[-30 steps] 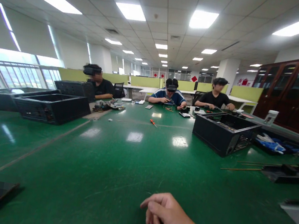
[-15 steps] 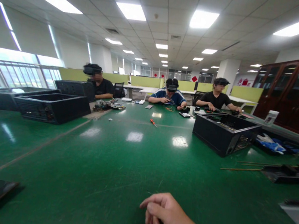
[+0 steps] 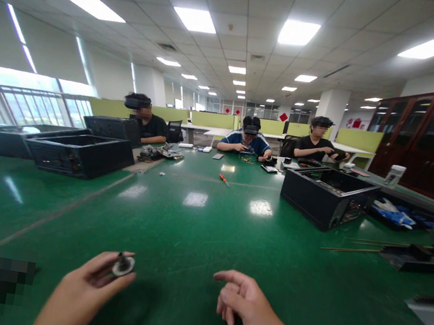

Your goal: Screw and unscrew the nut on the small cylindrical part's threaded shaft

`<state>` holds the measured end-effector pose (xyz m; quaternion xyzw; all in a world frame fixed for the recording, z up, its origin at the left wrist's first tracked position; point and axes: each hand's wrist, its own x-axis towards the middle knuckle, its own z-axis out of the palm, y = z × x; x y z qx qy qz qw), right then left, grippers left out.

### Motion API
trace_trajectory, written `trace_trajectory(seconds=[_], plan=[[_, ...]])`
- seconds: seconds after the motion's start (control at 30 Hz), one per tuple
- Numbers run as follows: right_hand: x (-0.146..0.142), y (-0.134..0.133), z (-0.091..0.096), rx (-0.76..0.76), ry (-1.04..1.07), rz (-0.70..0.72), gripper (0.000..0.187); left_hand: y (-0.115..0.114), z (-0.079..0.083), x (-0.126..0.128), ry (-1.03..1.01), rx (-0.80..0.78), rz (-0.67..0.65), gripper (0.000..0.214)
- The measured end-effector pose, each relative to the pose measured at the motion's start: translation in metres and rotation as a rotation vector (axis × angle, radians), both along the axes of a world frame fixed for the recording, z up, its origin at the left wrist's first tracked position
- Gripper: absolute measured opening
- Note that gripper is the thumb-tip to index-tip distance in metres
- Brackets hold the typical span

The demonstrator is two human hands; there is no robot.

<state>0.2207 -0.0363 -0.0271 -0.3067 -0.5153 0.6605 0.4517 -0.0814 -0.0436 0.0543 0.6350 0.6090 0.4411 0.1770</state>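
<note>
So the small round part, a pale disc with a dark stub poking up from it, is up in the left hand, pinched between thumb and fingers. Can't make out what it actually is, too small. The right hand is across from it, loosely open, fingers half curled and the index pointing toward the left one. Both hands are over the near part of a green bench, with a clear gap between them. Straight out past that gap there's an orange screwdriver lying flat. Beyond the right hand sits an open black computer case, and farther out to its right a dark bracket plus some thin brassy rods. Out past the left hand, another open black case. Way across, three people sit, the middle one in a blue top.
</note>
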Motion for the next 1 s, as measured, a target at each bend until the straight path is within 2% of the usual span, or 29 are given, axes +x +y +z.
trace_trajectory(seconds=[0.07,0.13,0.23,0.3,0.4,0.5,0.63,0.77,0.87,1.0], plan=[[0.005,0.002,-0.001,0.052,-0.031,-0.084,0.055,0.020,-0.005,0.030,-0.078,-0.099,-0.201,0.035],[0.010,0.002,0.000,0.124,-0.108,-0.170,0.054,0.033,-0.012,0.067,-0.100,-0.126,-0.360,0.029],[0.016,-0.001,0.006,0.232,-0.276,-0.263,0.059,0.038,-0.022,0.113,-0.023,-0.155,-0.488,0.026],[0.018,-0.006,0.011,0.304,-0.402,-0.308,0.065,0.035,-0.029,0.129,0.076,-0.109,-0.515,0.024],[0.021,-0.014,0.017,0.436,-0.559,-0.348,0.070,0.029,-0.038,0.127,0.177,0.015,-0.561,0.028],[0.021,-0.019,0.019,0.518,-0.632,-0.373,0.070,0.029,-0.048,0.116,0.186,0.098,-0.639,0.036],[0.020,-0.016,0.014,0.451,-0.699,-0.381,0.053,0.034,-0.057,0.112,0.171,0.146,-0.632,0.042],[0.021,-0.009,0.011,0.379,-0.698,-0.390,0.032,0.034,-0.057,0.117,0.152,0.118,-0.589,0.031],[0.022,-0.006,0.010,0.380,-0.721,-0.380,0.021,0.033,-0.056,0.119,0.099,0.109,-0.605,0.026],[0.021,-0.007,0.008,0.417,-0.710,-0.359,0.016,0.032,-0.059,0.119,0.041,0.126,-0.642,0.032]])
